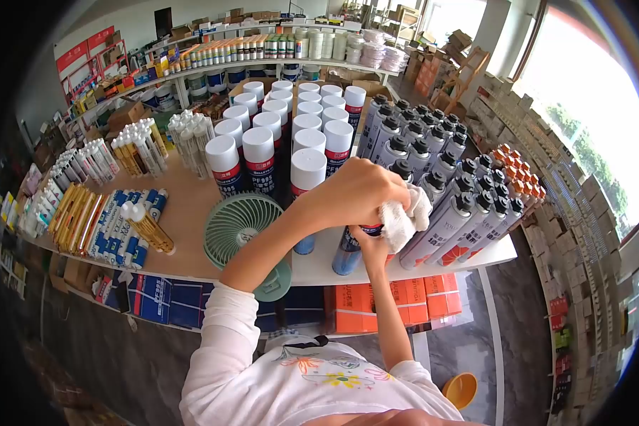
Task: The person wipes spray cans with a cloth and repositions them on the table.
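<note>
A white cloth [405,219] is bunched in my left hand [362,188], whose fingers are closed at the upper part of a dark and blue spray can [347,254]. Lower down, my right hand [373,247] is wrapped round the same can, which leans slightly near the table's front edge. The cloth and my left hand hide the can's top. Just left of my hands stand several white-capped cans [308,169] with red and dark labels. To the right are rows of grey cans [444,220] with black tops.
A green round fan [243,231] stands under my left forearm. Sealant tubes [82,216] and a loose upright tube [148,227] are on the brown table part [188,241]. Orange boxes [355,309] sit below the tabletop. A yellow bowl [461,390] is on the floor.
</note>
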A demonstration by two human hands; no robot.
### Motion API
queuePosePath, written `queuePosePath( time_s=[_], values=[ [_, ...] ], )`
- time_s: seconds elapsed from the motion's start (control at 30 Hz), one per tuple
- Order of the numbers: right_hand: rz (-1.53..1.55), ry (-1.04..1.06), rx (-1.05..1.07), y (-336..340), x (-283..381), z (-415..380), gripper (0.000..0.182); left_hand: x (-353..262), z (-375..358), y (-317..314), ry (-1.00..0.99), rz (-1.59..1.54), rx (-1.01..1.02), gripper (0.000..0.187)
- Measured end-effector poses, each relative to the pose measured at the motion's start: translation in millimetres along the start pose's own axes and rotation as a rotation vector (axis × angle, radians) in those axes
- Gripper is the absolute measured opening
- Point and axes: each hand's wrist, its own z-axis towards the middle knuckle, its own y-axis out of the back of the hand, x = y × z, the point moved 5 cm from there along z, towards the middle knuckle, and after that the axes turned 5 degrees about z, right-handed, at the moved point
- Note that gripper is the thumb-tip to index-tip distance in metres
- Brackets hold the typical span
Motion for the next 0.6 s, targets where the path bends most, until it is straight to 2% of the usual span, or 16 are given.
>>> queuePosePath(
  time_s=[0.1, 0.13, 0.17, 0.23, 0.37, 0.43, 0.5, 0.57, 0.6],
  values=[
    [0.001, 0.070, -0.038, 0, 17, 4, 0.066, 20, 15, -6, 0.086, -0.072, -0.031, 0.023],
    [-0.037, 0.040, -0.052, 2, 12, 3, 0.074, 27, 17, -7, 0.096, -0.076, -0.046, 0.023],
    [-0.038, 0.035, -0.052, 1, 12, 4, 0.074, 33, 16, -8, 0.121, -0.108, -0.053, 0.022],
    [0.022, 0.120, -0.129, 1, 18, 4, 0.059, 40, 12, -5, 0.152, -0.102, -0.057, 0.023],
    [-0.010, 0.090, -0.114, 2, 11, 4, 0.059, 46, -5, 2, 0.199, -0.096, -0.059, 0.024],
    [-0.029, 0.074, -0.102, 1, 11, 2, 0.057, 37, -15, 10, 0.176, -0.056, -0.128, 0.025],
    [-0.028, 0.060, -0.044, -2, 12, 0, 0.051, 25, -22, 15, 0.198, 0.043, -0.058, 0.029],
    [0.053, 0.151, -0.097, -4, 13, -3, 0.050, 12, -24, 18, 0.191, 0.034, -0.008, 0.030],
    [0.134, 0.060, -0.077, -2, -6, -7, 0.046, 9, -23, 16, 0.136, 0.015, -0.006, 0.030]
  ],
)
